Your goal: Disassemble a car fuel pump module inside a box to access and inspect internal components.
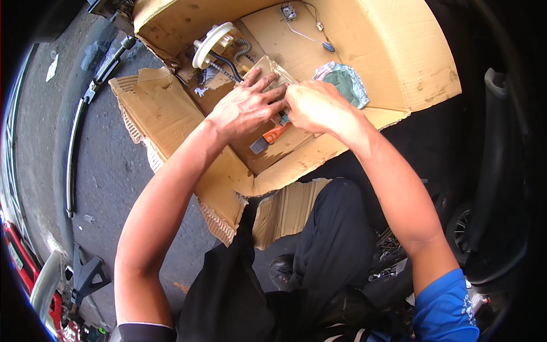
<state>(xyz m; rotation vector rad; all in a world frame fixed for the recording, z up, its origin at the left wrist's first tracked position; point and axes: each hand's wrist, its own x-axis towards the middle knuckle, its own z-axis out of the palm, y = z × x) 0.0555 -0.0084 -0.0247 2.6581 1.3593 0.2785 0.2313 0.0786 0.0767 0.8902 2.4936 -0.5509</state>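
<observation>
A fuel pump assembly lies in a cardboard box (347, 34), with a round white flange (213, 45), dark corrugated hoses (225, 61) and a translucent housing (279, 71). My left hand (246, 109) rests on this housing, its dirty fingers spread over it. Right beside it, my right hand (319, 105) is closed, knuckles near the left thumb; what its fingers grip is hidden. Just below both hands is an orange tool (274, 134) with a flat dark grey end; I cannot tell whether the right hand touches it. Something small and teal shows between them.
A sensor with a thin wire and dark float (329, 47) lies at the box's far side. A crumpled green-and-white bag (345, 85) sits right of my hands. Torn flaps (154, 108) stick out left. A long black rod (80, 122) lies on the dark ground.
</observation>
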